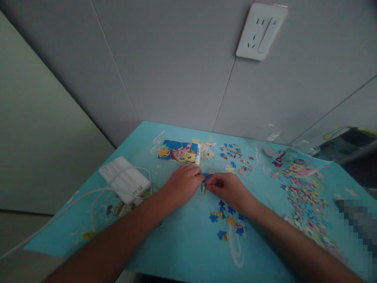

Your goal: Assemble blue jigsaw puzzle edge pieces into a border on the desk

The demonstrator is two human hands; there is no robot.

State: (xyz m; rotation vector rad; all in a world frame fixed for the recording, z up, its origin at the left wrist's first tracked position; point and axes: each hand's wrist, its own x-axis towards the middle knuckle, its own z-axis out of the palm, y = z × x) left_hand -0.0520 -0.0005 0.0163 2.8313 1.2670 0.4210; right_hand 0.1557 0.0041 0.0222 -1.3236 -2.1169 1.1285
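Note:
My left hand rests on the table with fingers bent together at the left edge of some blue jigsaw pieces. Most of those pieces are hidden behind the fingers. My right hand is closed in a pinch just to the right, its thumb and fingertips at a small jigsaw piece by the near edge of the blue ones. Below the hands lies a loose group of blue and yellow jigsaw pieces. Behind them is a cartoon picture card, lying flat.
A white power bank with a white cable stands at the left. More pieces lie at the back, and a large heap spreads at the right beside a picture sheet. A wall with a socket borders the table.

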